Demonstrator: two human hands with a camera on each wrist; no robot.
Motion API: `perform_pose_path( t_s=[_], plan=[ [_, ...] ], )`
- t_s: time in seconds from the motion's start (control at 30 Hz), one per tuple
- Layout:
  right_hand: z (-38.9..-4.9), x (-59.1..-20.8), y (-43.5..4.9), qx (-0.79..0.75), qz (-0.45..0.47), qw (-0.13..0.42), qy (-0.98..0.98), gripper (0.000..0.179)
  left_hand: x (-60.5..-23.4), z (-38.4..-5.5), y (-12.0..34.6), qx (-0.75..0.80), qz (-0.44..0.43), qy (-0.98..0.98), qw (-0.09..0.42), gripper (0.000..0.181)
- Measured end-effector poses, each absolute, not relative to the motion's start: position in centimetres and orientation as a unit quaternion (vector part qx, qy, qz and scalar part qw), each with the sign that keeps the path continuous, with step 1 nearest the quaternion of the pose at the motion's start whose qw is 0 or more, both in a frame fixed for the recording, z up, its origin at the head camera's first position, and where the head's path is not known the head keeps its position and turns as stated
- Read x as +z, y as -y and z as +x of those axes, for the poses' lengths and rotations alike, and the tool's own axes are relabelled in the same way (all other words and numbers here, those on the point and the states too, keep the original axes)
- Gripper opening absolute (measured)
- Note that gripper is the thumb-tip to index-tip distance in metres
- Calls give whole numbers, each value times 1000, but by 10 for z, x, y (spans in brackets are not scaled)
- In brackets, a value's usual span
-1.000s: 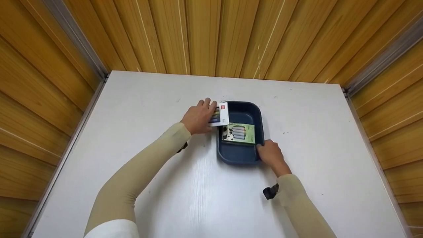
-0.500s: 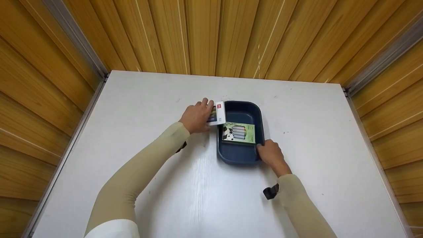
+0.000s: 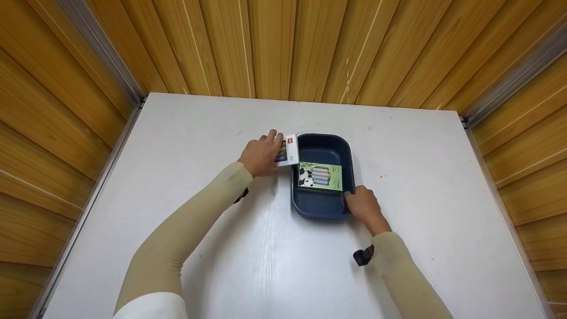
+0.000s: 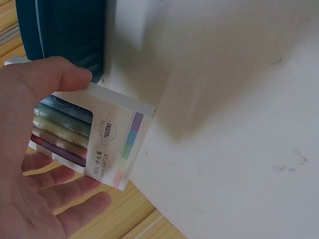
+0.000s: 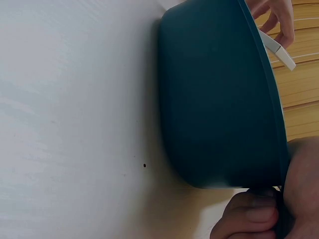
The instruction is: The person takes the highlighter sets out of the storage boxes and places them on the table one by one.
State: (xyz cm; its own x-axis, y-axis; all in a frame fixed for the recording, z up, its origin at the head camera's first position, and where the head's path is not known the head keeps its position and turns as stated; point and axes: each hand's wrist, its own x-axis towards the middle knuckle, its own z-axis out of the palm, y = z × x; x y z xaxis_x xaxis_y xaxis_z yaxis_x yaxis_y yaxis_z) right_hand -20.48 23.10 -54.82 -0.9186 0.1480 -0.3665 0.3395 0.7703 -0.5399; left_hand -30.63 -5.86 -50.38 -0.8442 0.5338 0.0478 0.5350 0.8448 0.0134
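My left hand [image 3: 260,155] grips a white box of highlighters [image 4: 114,134] between thumb and fingers, with colored pens showing through its window. In the head view the box overlaps the left rim of a dark blue rectangular bin [image 3: 321,208]. Inside the bin lies a green box with a panda and crayon-like sticks pictured on it [image 3: 320,177]. My right hand [image 3: 364,207] pinches the bin's rim near its front right corner; the right wrist view shows the thumb over the rim [image 5: 274,94] and curled fingers [image 5: 249,214] below it.
The bin stands on a white table [image 3: 248,266] with small dark marks. Wood-patterned panels [image 3: 270,48] enclose the back and both sides. A black wrist device [image 3: 363,256] sits at my right cuff.
My left hand has drifted slightly left with the highlighter box, moving it back from over the bin toward the left rim. My right hand and the bin have stayed in place.
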Motion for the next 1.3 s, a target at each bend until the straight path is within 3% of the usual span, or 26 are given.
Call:
perform_pose_path(
  t_s=[0.83,1.13,1.3],
  plan=[
    [-204,-547,-231,-320,137,164,-923,42,-516,-315,73,-2,-245,968,-47,75],
    [-205,-549,-230,-315,130,143,-929,40,-524,-317,81,14,-255,967,-24,76],
    [-205,-550,-230,-312,132,146,-930,42,-524,-317,81,10,-249,968,-42,74]
  ],
)
